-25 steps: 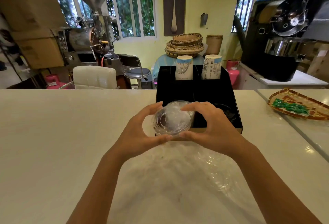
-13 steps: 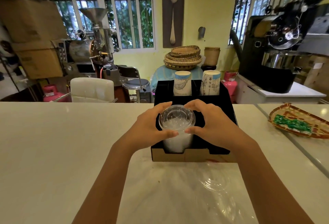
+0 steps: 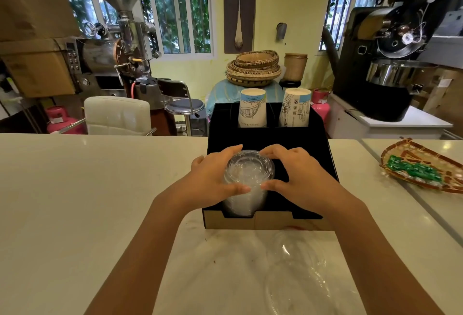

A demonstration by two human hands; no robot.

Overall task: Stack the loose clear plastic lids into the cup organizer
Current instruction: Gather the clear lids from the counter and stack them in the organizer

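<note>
Lowering the lids between both hands' curled, pinching fingers, I've sunk them into the organizer, nearly seated.

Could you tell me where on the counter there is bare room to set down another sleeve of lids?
Bare: the wide counter left of the black organizer and left forearm. Narrower strip between organizer and woven tray. Crowded: the near side before the organizer, under clear plastic wrap and both arms.

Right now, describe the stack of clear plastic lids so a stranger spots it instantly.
Find the black cardboard cup organizer on the pale counter. In its front left slot stands the stack of clear plastic lids, cupped by both hands; unlike the printed paper cups behind, it is see-through.
</note>
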